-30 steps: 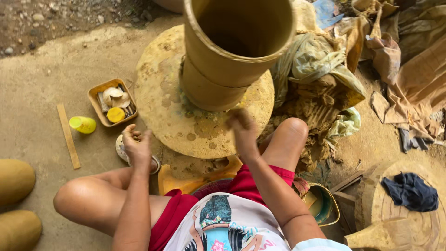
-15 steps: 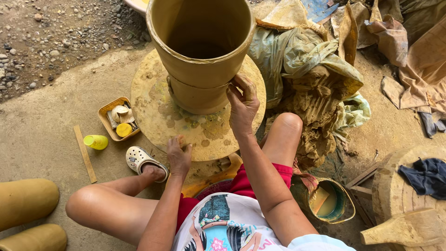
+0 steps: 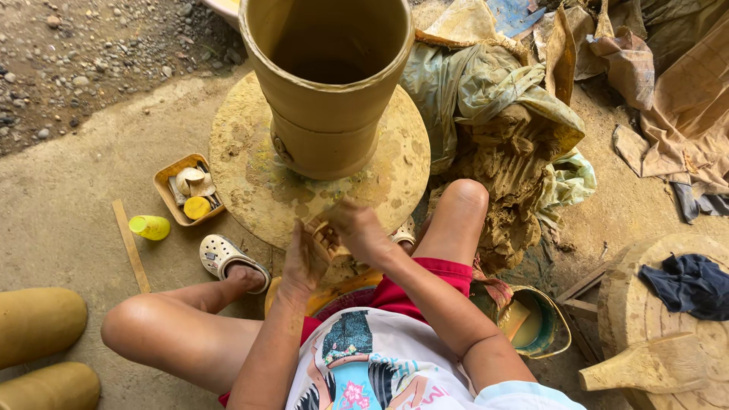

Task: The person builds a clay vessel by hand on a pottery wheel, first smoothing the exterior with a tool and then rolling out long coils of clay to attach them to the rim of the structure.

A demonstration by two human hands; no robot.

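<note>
A clay pot (image 3: 326,83) stands on a round wheel (image 3: 250,182). A small tray (image 3: 168,199) lies left; a bucket (image 3: 558,334) sits right, nearer the person.

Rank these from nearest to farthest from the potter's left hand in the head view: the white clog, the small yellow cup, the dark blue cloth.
Measured from the left hand:
1. White clog, just to its left on the ground.
2. Small yellow cup, farther left, beside the wooden stick.
3. Dark blue cloth, far right, on a round clay slab.

Soft, even daylight is falling across the scene, casting only faint shadows; the hands (image 3: 334,247) are blurring slightly, the rest staying sharp.
</note>
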